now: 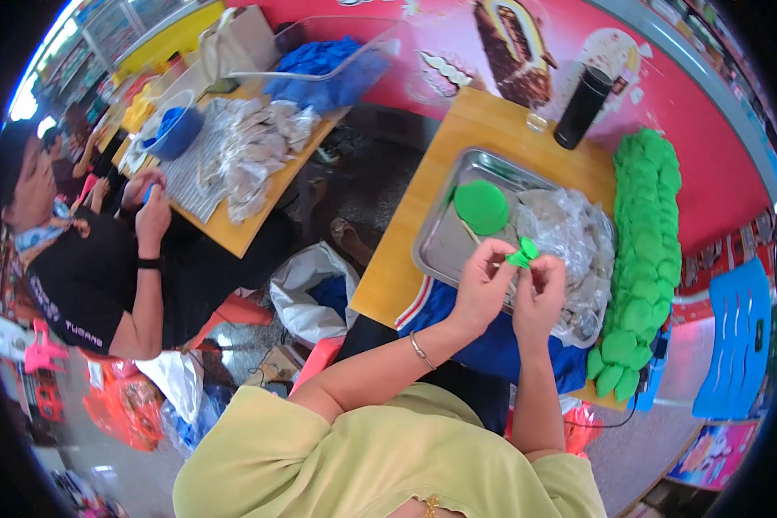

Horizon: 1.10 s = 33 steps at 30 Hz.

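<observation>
Above the near part of a metal tray (432, 246), my left hand (485, 285) and my right hand (540, 293) are close together. The fingertips of both are pinched on a small bright-green piece (523, 252), which looks folded or gathered; its material is too small to tell. In the tray lies a flat green disc (481, 207), left of and beyond my hands. Crumpled clear plastic bags (565, 226) with pale contents fill the tray's right side. A thin light stick (470, 231) shows by my left fingertips, its lower end hidden.
Long rows of rounded green pieces (647, 242) line the right edge of my wooden table (397, 268). A black bottle (584, 108) stands at the back. Blue cloth (466, 332) hangs over my lap. At left, a co-worker (86, 276) sits by another table with bags and a blue bowl (177, 134).
</observation>
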Available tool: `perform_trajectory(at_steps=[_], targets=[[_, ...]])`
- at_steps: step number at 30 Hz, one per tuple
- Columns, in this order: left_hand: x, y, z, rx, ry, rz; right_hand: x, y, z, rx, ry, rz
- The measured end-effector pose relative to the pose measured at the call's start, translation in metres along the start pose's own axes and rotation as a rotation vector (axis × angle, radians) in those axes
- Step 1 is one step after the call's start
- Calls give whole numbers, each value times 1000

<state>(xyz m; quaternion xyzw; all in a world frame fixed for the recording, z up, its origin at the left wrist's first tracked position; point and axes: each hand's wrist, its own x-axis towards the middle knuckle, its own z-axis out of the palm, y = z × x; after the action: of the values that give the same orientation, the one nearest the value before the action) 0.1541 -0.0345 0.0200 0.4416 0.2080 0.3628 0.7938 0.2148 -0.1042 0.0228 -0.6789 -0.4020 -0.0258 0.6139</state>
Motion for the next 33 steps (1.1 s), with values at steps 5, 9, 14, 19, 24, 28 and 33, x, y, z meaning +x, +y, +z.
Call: perform_trajectory(at_steps=[5, 9, 14, 19, 24, 28, 33], targets=[[1, 0, 2, 79, -24, 107, 0, -1, 0, 37, 39, 186], [4, -2, 4, -29, -89, 303, 1, -1, -1, 72, 88, 205], [10, -4, 0, 54, 0, 55, 2, -2, -3, -42, 65, -56], [8, -5, -4, 72, 42, -42, 2, -2, -6, -197, 97, -61], [2, -11, -4, 72, -73, 120, 4, 1, -4, -12, 14, 229], [1, -14, -8, 332, -85, 125, 7, 0, -6, -18, 102, 103], [12, -14, -9, 338, -51, 235, 4, -8, -6, -74, -5, 96]])
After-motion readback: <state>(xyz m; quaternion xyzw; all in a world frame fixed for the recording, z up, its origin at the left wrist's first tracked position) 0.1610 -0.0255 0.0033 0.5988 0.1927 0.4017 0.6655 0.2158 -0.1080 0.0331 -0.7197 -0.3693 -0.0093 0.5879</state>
